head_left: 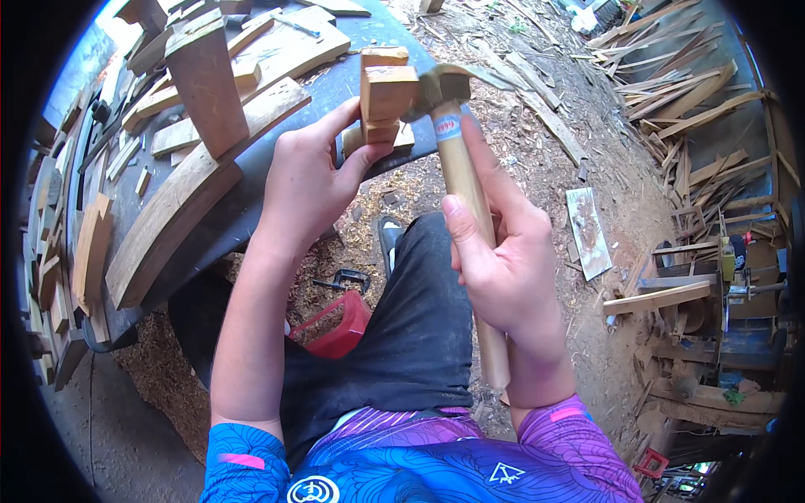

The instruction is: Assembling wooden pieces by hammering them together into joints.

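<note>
My left hand (323, 163) is closed round the lower part of a pale wooden block piece (388, 94), held upright at the table's edge. In my right hand (507, 251) is a claw hammer (466, 180), gripped midway along its wooden handle with the index finger stretched up towards the head. The hammer's dark metal head is right beside the block's right face; whether they touch I cannot tell. Its claw points away to the right. Part of the block's lower end is hidden behind my left fingers.
The dark workbench (281, 159) on the left bears a tapered wooden post (205, 88), a curved plank (168, 226) and several offcuts. A red plastic object (340, 325) is by my legs. Wood scraps (696, 101) pile up at the right, and a pale board (589, 233) lies on the shaving-covered ground.
</note>
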The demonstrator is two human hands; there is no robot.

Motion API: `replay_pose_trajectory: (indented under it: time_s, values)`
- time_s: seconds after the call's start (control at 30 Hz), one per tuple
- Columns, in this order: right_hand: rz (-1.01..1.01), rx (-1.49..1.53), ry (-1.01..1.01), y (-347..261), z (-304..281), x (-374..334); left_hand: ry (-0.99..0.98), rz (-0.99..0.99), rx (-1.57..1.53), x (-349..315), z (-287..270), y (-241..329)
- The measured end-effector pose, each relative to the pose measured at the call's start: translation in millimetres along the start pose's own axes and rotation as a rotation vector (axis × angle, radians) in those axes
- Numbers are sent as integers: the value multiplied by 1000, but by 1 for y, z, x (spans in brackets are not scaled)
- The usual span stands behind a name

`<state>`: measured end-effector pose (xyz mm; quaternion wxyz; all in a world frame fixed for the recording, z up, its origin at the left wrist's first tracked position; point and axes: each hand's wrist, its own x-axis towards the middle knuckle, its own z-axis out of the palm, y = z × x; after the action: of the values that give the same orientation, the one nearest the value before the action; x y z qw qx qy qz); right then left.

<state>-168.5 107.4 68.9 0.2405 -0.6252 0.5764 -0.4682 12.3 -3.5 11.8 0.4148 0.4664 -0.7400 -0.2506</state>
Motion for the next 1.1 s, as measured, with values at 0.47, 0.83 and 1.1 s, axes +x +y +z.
replay_pose_trajectory:
  time_s: [0.47, 0.83, 1.1]
  values:
    - [60, -5, 36, -8, 3, -1, -21, 18, 20, 2, -3, -3]
    - [-40, -40, 75, -18, -2, 6, -13, 10, 17, 1, -1, -4]
    - [15, -74, 16, -20, -11, 11, -23, -11, 7, 1, -2, -5]
